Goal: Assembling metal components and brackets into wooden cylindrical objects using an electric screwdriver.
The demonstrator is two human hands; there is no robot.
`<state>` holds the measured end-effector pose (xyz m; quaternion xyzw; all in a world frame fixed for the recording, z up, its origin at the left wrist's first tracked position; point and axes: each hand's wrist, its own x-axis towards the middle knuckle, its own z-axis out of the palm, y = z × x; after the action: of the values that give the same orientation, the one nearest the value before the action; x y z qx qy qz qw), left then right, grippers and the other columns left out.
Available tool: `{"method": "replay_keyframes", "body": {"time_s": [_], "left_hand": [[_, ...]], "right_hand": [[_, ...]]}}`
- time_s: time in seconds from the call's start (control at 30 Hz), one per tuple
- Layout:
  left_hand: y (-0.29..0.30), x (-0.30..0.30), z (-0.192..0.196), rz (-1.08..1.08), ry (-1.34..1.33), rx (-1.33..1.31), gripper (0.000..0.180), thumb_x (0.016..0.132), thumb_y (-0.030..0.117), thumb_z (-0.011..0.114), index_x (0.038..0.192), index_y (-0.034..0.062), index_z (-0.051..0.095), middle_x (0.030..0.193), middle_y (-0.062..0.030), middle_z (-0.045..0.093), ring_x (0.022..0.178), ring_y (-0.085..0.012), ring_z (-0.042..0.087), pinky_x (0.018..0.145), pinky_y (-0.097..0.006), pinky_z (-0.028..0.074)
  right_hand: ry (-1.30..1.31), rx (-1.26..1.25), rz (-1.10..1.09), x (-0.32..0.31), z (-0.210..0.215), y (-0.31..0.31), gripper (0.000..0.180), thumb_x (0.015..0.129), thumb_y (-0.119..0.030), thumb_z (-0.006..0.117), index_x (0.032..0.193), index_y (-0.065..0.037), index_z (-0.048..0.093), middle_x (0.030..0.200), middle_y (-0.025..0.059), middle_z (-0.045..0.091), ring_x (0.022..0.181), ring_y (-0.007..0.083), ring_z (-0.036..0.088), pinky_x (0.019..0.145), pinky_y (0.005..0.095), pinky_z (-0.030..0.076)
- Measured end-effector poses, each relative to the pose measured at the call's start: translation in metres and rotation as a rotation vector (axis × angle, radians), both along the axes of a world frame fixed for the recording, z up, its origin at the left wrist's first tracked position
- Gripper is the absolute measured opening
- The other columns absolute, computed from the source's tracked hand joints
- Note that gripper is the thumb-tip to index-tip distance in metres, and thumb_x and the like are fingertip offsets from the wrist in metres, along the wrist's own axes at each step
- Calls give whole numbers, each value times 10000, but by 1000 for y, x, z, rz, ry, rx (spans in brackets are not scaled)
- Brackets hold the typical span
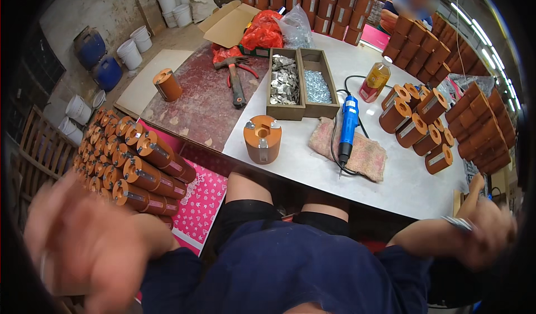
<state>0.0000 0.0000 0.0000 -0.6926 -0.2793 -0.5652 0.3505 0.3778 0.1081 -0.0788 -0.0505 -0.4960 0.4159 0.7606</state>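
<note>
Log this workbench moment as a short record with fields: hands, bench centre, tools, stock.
left hand: left hand raised and blurred, holds nothing visible, nearest the stacked orange cylinders
right hand: right hand off the table edge, blurred, contents unclear
bench centre: one upright orange cylinder on the grey table
tools: blue electric screwdriver on a cloth; hammer
stock: two wooden boxes of metal parts

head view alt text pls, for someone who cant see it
An orange cylinder stands upright near the edge of a grey table, with a blue electric screwdriver lying on a cloth beside it. The seated person's blurred left hand and right hand are off the table, holding nothing visible.
</note>
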Motion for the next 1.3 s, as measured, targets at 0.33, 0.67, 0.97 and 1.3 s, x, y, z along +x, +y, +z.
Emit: {"method": "replay_keyframes", "body": {"time_s": [0.33,0.67,0.97,1.3], "left_hand": [[150,32,-192,-147,-181,-914,367,525,166,732,818,22,563,1078,-113,531,1067,-359,430,903,-434,341],[156,99,-200,-267,-286,-937,348,500,86,747,785,20,559,1064,-98,548,1112,-361,403,925,-426,340],[155,100,-197,-320,-376,-1031,332,535,89,744,811,37,566,1074,-85,539,1141,-343,377,930,-415,332],[155,98,-197,-321,-360,-1024,325,541,82,739,814,42,569,1061,-82,543,1138,-334,380,945,-413,320]], "right_hand": [[-169,-736,125,-82,-95,55,71,874,-121,437,914,-65,452,494,-1,335,359,96,345,353,255,375],[-236,-282,190,-145,-47,94,96,885,-85,411,963,-28,406,512,16,396,390,85,383,372,222,345],[-406,-201,139,-165,-66,103,110,888,-80,405,980,-18,403,491,8,361,374,77,347,372,217,331],[-436,-187,162,-164,-78,105,127,855,-37,464,971,-5,425,567,-6,485,479,16,422,426,162,311]]}}
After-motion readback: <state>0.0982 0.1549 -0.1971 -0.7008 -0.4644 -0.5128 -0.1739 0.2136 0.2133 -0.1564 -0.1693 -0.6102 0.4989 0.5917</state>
